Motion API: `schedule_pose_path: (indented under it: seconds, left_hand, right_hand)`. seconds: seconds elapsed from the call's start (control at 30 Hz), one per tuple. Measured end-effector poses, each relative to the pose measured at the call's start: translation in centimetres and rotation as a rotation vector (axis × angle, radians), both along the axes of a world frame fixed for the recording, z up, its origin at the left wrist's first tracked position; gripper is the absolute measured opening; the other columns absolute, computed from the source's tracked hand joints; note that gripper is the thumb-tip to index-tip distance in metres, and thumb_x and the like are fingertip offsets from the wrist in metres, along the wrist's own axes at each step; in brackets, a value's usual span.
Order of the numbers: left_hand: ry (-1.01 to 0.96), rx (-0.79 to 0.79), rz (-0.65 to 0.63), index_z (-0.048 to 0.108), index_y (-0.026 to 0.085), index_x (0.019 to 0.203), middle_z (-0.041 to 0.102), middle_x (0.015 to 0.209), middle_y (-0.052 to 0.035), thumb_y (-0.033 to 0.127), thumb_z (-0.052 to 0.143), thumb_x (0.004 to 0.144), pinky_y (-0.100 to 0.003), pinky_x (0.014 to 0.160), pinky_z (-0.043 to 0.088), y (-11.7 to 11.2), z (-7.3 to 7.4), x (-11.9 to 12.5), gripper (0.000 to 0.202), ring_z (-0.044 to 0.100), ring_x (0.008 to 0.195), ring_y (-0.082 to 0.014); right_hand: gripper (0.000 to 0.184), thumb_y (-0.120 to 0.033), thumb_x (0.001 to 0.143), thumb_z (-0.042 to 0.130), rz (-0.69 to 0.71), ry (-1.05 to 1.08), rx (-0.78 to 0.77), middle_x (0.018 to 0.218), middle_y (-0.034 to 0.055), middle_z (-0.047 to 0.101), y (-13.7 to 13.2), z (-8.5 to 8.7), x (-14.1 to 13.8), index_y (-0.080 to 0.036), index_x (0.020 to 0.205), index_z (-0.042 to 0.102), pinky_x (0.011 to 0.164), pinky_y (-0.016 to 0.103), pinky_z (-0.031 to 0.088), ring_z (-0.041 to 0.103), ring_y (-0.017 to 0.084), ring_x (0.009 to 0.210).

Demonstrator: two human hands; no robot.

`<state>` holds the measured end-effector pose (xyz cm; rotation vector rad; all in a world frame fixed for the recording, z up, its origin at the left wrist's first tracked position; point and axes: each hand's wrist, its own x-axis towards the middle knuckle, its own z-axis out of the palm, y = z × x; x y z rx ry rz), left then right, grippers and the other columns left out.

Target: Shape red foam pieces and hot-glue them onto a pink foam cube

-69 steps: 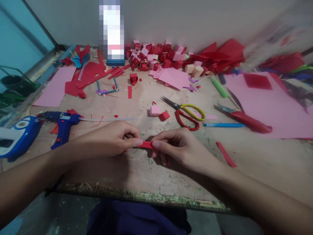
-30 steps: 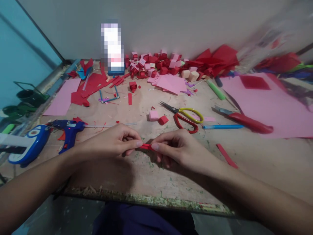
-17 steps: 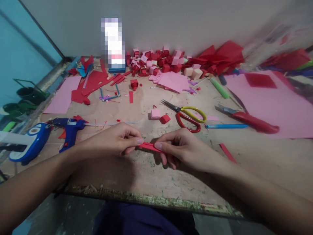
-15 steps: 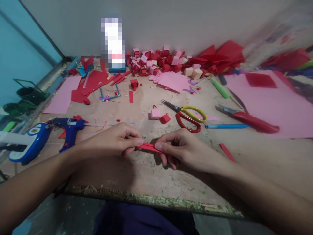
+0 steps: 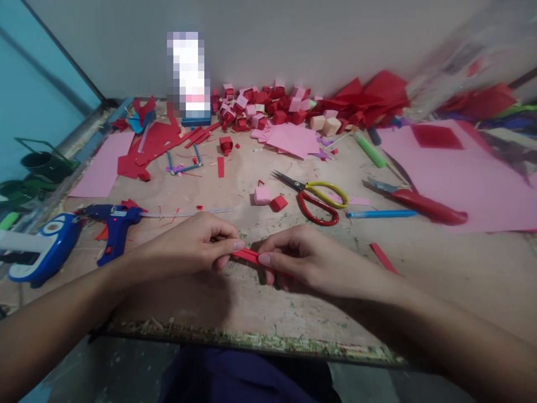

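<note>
A narrow red paper strip (image 5: 247,256) is pinched between both hands just above the wooden table (image 5: 440,285), near its front edge. My left hand (image 5: 197,243) grips the strip's left end with thumb and fingers closed. My right hand (image 5: 302,258) pinches the right end, and the strip runs on under its fingers. Behind the hands lie a small pink cube (image 5: 262,195) and a small red cube (image 5: 278,202).
Yellow-and-red scissors (image 5: 319,197), a blue pen (image 5: 380,213) and a red-handled cutter (image 5: 423,201) lie to the right. A blue glue gun (image 5: 112,221) lies at the left. Several red and pink paper cubes (image 5: 268,103) are piled by the wall. Pink sheets (image 5: 465,179) cover the right.
The hands stay together on the red strip, and less of it shows between the fingertips than half a second ago. The view has shifted slightly.
</note>
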<state>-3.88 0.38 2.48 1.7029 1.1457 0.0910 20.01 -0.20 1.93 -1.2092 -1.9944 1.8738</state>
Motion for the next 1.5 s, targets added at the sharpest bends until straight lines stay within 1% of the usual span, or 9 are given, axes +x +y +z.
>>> schedule_pose_path:
  seconds: [0.1,0.27,0.5,0.67,0.9,1.03,1.2,1.33,1.5]
  left_hand:
    - [0.041,0.068,-0.011,0.071,0.017,0.075,0.062,0.063,0.0012,0.044,0.053,0.096,-0.023,0.053,0.033,-0.1,-0.2,0.0,0.039,0.050,0.057,-0.0108]
    - [0.058,0.096,-0.018,0.067,0.017,0.071,0.063,0.065,0.0007,0.042,0.049,0.099,-0.023,0.058,0.035,0.2,-0.4,-0.1,0.042,0.053,0.060,-0.0111]
    - [-0.020,0.104,-0.040,0.074,0.016,0.084,0.068,0.072,-0.0006,0.039,0.056,0.096,-0.022,0.057,0.036,0.2,-0.5,0.4,0.032,0.055,0.064,-0.0124]
    - [-0.083,0.108,-0.014,0.074,0.017,0.085,0.071,0.074,-0.0008,0.038,0.056,0.096,-0.023,0.056,0.036,-0.3,-1.2,0.9,0.030,0.056,0.063,-0.0120]
    - [-0.053,0.228,0.007,0.072,0.018,0.078,0.070,0.071,0.0008,0.034,0.054,0.098,-0.024,0.060,0.038,-0.3,-1.3,0.7,0.031,0.057,0.062,-0.0110]
    - [-0.013,0.282,0.007,0.074,0.018,0.082,0.070,0.073,0.0010,0.031,0.056,0.096,-0.025,0.059,0.036,-0.6,-1.3,0.7,0.026,0.058,0.066,-0.0121]
    - [-0.052,0.244,-0.016,0.077,0.019,0.087,0.070,0.073,0.0020,0.032,0.058,0.095,-0.024,0.058,0.037,-0.7,-1.4,1.0,0.024,0.056,0.063,-0.0111]
    - [-0.057,0.188,-0.016,0.077,0.018,0.084,0.072,0.072,0.0008,0.031,0.059,0.095,-0.023,0.057,0.037,-0.6,-1.8,1.1,0.025,0.057,0.062,-0.0115]
    - [-0.077,0.250,0.019,0.075,0.017,0.077,0.068,0.063,0.0024,0.028,0.061,0.093,-0.022,0.054,0.036,-0.6,-2.0,0.9,0.024,0.054,0.057,-0.0103]
  right_hand:
    - [0.039,-0.042,0.099,0.060,-0.030,0.020,-0.039,0.071,0.0062,0.071,0.0,-0.4,0.1,-0.014,0.078,0.075,0.048,0.022,0.041,0.056,0.011,0.055]
    - [0.036,-0.041,0.096,0.065,-0.080,0.026,-0.129,0.075,0.0104,0.074,0.3,-0.7,0.3,-0.012,0.080,0.078,0.049,0.023,0.042,0.061,0.013,0.059]
    - [0.036,-0.045,0.093,0.070,-0.136,0.057,-0.138,0.074,0.0087,0.074,-0.1,-0.8,-0.3,-0.013,0.078,0.079,0.052,0.024,0.046,0.061,0.013,0.059]
    - [0.037,-0.048,0.093,0.070,-0.118,0.057,-0.118,0.074,0.0082,0.074,-0.1,-0.5,-0.4,-0.014,0.082,0.080,0.050,0.023,0.045,0.061,0.013,0.059]
    - [0.030,-0.041,0.095,0.067,-0.068,0.066,-0.147,0.088,0.0104,0.078,0.8,0.2,0.3,-0.015,0.091,0.083,0.065,0.029,0.054,0.068,0.018,0.071]
    - [0.032,-0.040,0.097,0.064,-0.103,0.029,-0.128,0.083,0.0103,0.077,0.4,-0.2,0.2,-0.015,0.087,0.082,0.055,0.026,0.048,0.064,0.016,0.066]
    - [0.030,-0.030,0.097,0.061,-0.066,-0.028,0.027,0.063,0.0028,0.066,0.0,-0.3,-0.3,-0.016,0.076,0.077,0.044,0.023,0.035,0.050,0.010,0.049]
    - [0.028,-0.023,0.096,0.059,-0.077,-0.023,0.113,0.056,-0.0008,0.059,-0.4,0.0,-0.7,-0.016,0.073,0.073,0.043,0.023,0.033,0.047,0.009,0.046]
    - [0.034,-0.025,0.097,0.058,-0.052,-0.044,0.159,0.054,-0.0012,0.058,-0.6,0.1,-0.7,-0.016,0.067,0.070,0.043,0.023,0.032,0.046,0.008,0.044]
